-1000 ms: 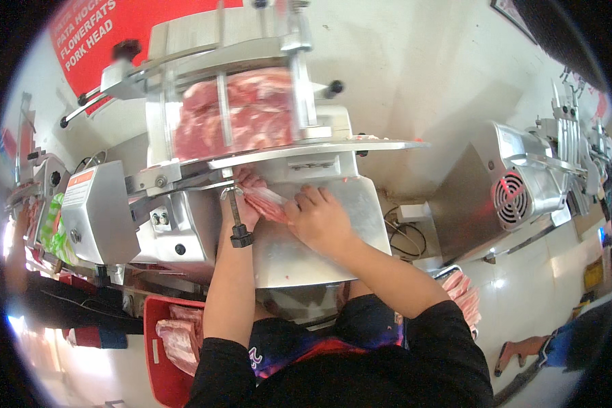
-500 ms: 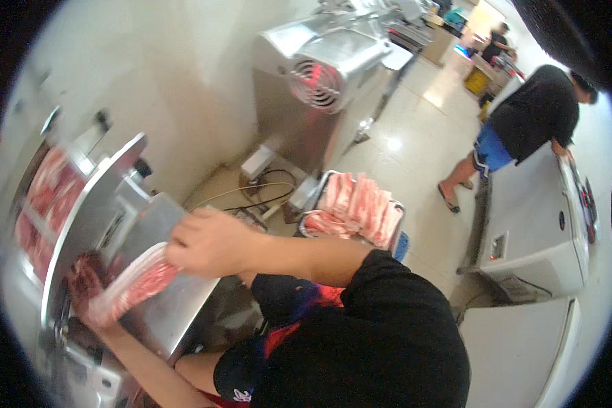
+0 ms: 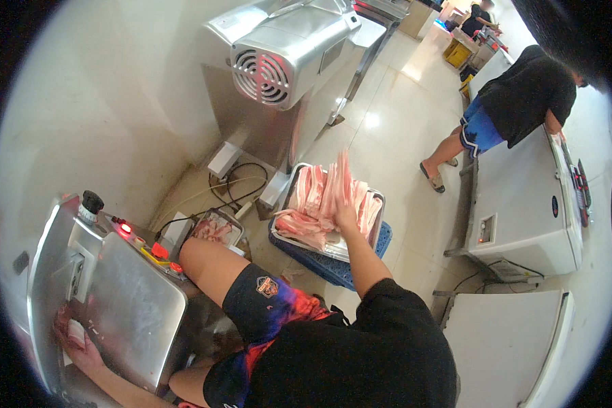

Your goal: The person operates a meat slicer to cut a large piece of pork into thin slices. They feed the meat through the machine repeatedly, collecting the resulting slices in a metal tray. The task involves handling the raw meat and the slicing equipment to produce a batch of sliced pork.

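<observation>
My left hand (image 3: 83,351) is closed round some sliced pork (image 3: 75,332) beside the blade guard of the metal slicer (image 3: 134,318), low on the left; its fingertips are partly hidden. My right hand (image 3: 344,213) reaches over a metal tray (image 3: 285,234) heaped with long pink-and-white pork strips (image 3: 311,188), gripping an upright bundle of strips (image 3: 340,173). The tray rests on a blue plastic basket (image 3: 330,272).
A second steel machine (image 3: 299,47) stands by the wall, with cables (image 3: 241,177) and another tray of meat (image 3: 219,230) below. A person (image 3: 520,95) bends over a white chest freezer (image 3: 510,204); a white lidded unit (image 3: 496,340) is nearer. Another person (image 3: 479,20) stands far back.
My view has turned rightward from the slicer. My right hand has left the left hand and moved rightward with a bundle of strips to the tray. My left hand stays at the slicer.
</observation>
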`<act>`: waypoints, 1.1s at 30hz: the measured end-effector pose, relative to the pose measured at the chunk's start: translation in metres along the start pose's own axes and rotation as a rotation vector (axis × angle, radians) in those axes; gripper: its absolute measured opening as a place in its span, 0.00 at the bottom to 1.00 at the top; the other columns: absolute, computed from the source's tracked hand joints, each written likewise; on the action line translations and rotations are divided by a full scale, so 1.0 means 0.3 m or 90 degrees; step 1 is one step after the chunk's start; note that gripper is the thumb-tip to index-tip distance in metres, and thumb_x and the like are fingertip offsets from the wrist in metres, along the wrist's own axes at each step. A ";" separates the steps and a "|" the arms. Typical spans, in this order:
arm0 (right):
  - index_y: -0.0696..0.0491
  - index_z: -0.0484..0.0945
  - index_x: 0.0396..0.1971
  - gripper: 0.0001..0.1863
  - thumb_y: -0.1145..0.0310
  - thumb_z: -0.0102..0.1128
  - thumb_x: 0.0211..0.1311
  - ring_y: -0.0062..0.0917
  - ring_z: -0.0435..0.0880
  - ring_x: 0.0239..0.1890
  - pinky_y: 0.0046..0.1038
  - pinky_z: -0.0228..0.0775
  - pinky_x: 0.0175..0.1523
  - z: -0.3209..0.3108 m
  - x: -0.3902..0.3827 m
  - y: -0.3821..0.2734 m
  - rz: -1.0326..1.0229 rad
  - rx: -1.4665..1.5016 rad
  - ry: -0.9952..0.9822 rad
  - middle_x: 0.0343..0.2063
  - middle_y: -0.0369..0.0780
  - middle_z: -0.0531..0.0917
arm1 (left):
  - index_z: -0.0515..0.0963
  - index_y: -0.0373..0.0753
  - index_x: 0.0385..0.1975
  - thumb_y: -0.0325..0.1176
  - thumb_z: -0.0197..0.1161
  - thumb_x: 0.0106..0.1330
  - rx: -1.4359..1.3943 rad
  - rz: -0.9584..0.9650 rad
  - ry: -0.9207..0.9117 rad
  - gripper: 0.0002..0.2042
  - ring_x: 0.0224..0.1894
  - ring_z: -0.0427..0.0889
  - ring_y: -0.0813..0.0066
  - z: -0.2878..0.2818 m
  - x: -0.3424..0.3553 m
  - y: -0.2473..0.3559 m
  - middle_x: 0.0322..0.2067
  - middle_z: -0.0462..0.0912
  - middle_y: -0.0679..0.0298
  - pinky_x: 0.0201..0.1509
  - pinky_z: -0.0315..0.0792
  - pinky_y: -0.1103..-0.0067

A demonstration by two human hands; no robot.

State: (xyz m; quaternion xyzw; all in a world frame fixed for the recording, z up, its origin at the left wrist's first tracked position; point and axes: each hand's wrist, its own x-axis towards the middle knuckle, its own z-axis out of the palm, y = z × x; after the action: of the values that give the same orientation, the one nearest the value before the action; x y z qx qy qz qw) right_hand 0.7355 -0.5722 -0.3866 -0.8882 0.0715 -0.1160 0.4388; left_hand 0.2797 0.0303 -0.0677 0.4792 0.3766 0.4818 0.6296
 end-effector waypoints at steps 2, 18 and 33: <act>0.64 0.78 0.37 0.33 0.42 0.51 0.69 0.32 0.80 0.19 0.34 0.70 0.23 0.043 -0.030 0.223 0.168 -0.133 -0.136 0.22 0.44 0.80 | 0.62 0.36 0.67 0.52 0.46 0.75 0.033 0.025 -0.056 0.29 0.71 0.63 0.63 -0.012 0.004 -0.019 0.67 0.66 0.53 0.75 0.54 0.65; 0.62 0.74 0.50 0.24 0.60 0.61 0.61 0.47 0.82 0.42 0.44 0.73 0.49 0.187 -0.247 0.043 -0.141 -0.138 -0.171 0.41 0.54 0.83 | 0.67 0.41 0.62 0.40 0.57 0.69 -0.066 0.054 -0.352 0.23 0.58 0.73 0.62 -0.137 0.140 -0.118 0.56 0.74 0.58 0.61 0.71 0.53; 0.50 0.81 0.39 0.15 0.61 0.69 0.53 0.35 0.84 0.44 0.36 0.79 0.45 0.169 -0.506 -1.579 -1.011 0.336 -0.521 0.40 0.41 0.83 | 0.74 0.41 0.49 0.45 0.52 0.76 -0.245 -0.006 -0.137 0.14 0.42 0.80 0.71 0.422 0.029 -0.153 0.42 0.81 0.62 0.38 0.76 0.71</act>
State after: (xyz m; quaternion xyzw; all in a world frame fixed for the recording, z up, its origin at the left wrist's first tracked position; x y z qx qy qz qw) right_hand 0.6148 -0.2122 -0.0610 -0.5201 -0.7459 -0.0726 0.4096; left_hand 0.4116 0.0049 -0.0796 0.3973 0.2106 0.4880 0.7481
